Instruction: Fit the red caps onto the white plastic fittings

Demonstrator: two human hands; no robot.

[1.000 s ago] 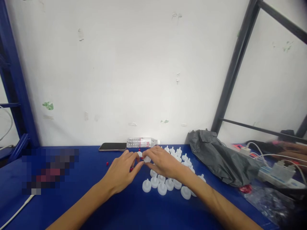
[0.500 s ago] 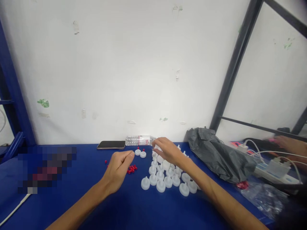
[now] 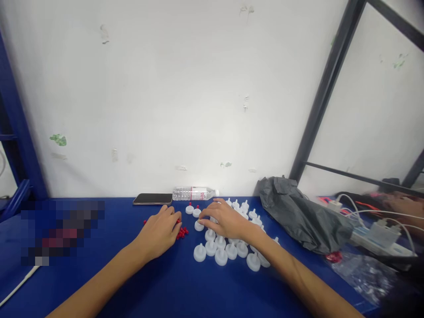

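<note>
My left hand is over a pile of small red caps, fingers curled, with red showing between thumb and forefinger. My right hand reaches from the right with its thumb and fingers around a white spouted lid, which stands on the table at the left of the group. Several more white spouted lids stand under and around my right hand, spouts up; my hand and forearm hide some. Behind my hands, two white lids with red tips on their spouts stand side by side.
A phone and a clear plastic bottle lie along the wall. At right are a dark grey plastic bag, a power strip with chargers and cables, and a clear bag. Part of the left is pixelated, with a white cable.
My right hand has moved left and down from the back of the lid group, bringing a lid to its left side. My left hand has turned palm-down and lowered onto the red caps.
</note>
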